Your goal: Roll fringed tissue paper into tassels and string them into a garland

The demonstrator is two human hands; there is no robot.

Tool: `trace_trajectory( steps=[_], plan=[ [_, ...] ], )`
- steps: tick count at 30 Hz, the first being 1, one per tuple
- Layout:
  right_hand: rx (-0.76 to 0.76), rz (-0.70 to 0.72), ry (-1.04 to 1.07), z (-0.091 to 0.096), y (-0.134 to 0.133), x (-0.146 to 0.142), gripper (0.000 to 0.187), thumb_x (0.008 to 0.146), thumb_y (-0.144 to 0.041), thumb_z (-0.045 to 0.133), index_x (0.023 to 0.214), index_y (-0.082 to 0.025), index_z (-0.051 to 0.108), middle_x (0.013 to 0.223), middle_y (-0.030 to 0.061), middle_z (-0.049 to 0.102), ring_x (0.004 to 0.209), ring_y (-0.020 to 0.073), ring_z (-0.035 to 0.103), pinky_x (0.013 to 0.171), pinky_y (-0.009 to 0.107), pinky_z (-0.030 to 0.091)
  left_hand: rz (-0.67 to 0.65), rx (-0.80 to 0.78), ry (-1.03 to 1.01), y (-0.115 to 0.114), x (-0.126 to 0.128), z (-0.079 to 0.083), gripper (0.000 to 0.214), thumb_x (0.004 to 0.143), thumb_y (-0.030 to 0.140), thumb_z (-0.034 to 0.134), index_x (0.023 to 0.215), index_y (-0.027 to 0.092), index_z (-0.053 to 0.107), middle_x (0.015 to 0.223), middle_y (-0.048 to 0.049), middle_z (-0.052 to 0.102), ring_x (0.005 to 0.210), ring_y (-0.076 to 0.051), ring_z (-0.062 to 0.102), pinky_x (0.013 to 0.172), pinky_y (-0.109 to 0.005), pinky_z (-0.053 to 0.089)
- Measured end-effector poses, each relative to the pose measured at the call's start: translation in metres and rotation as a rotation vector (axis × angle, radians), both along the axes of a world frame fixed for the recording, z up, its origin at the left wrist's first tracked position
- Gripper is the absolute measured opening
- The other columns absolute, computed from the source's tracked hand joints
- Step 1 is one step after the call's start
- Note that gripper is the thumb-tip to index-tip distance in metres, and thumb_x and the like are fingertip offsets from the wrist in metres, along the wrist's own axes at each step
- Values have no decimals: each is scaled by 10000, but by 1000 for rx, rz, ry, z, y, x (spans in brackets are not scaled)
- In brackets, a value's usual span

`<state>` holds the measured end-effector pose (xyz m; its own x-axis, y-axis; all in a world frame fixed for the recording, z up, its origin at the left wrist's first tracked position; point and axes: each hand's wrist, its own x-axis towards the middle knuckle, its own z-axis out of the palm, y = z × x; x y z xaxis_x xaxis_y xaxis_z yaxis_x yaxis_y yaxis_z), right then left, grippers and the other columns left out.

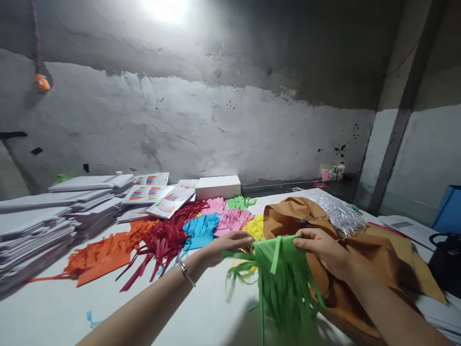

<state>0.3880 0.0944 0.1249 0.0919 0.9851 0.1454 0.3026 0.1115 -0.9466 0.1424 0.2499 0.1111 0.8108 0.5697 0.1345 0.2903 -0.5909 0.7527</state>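
Observation:
A green fringed sheet [283, 269], cut into many thin strips, hangs down over the white table. My left hand [232, 242] is closed on its upper left corner, with a few loose strips sticking out by the wrist. Thumb and fingers of my right hand [320, 247] pinch the upper right corner. Just behind the sheet lies a yellow fringe [257, 226]. To the right, close to my right hand, is a brown cloth bag [298, 214]. Blue fringe [201, 229], pink fringe [236, 221] and dark red fringe [165, 235] lie beyond my left forearm.
Orange fringe [104, 252] spreads at the left, beside tall stacks of white sheets [32, 233]. Packs with colourful printed labels [171, 202] and a white box [218, 186] stand by the wall. Silvery white strips [338, 211] and a black bag [448, 259] are at the right.

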Motion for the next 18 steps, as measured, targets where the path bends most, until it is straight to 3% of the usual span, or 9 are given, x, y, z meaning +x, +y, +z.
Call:
trace_trajectory(
  steps=[4, 7, 10, 13, 18],
  plan=[
    [-30, 29, 73, -9, 6, 4, 486, 634, -625, 803, 682, -161, 666, 641, 3, 626, 611, 142, 563, 634, 272, 450, 177, -50, -145, -1, -13, 3, 608, 891, 688, 502, 1123, 151, 670, 1109, -140, 703, 1052, -291, 651, 875, -395, 510],
    [-4, 56, 106, -17, 6, -2, 487, 666, -626, 798, 730, -153, 703, 675, 11, 644, 628, 139, 568, 632, 260, 452, 109, -61, -211, -26, -8, 10, 573, 787, 615, 709, 1183, 202, 676, 1234, -112, 682, 1159, -282, 599, 985, -380, 456],
    [43, 40, 110, -24, 3, -3, 482, 711, -625, 773, 807, -157, 719, 734, 22, 668, 669, 149, 594, 658, 264, 473, -14, -201, -219, -51, -1, 15, 518, 626, 468, 892, 1043, 200, 741, 992, -39, 726, 938, -228, 619, 835, -302, 469],
    [98, -42, 57, -33, -2, -1, 448, 760, -610, 733, 815, -166, 717, 772, 47, 686, 717, 191, 631, 681, 303, 511, -34, -392, -240, -61, 5, 11, 459, 600, 517, 892, 805, 142, 728, 700, 7, 633, 704, -172, 564, 656, -264, 425],
    [308, -339, -143, -59, -15, -31, 254, 832, -448, 696, 926, -214, 731, 975, 107, 707, 961, 290, 644, 918, 442, 494, 104, -539, -381, -74, 16, -20, 536, 634, 617, 833, 794, 125, 693, 682, -5, 617, 648, -154, 540, 625, -267, 415]
  ],
)
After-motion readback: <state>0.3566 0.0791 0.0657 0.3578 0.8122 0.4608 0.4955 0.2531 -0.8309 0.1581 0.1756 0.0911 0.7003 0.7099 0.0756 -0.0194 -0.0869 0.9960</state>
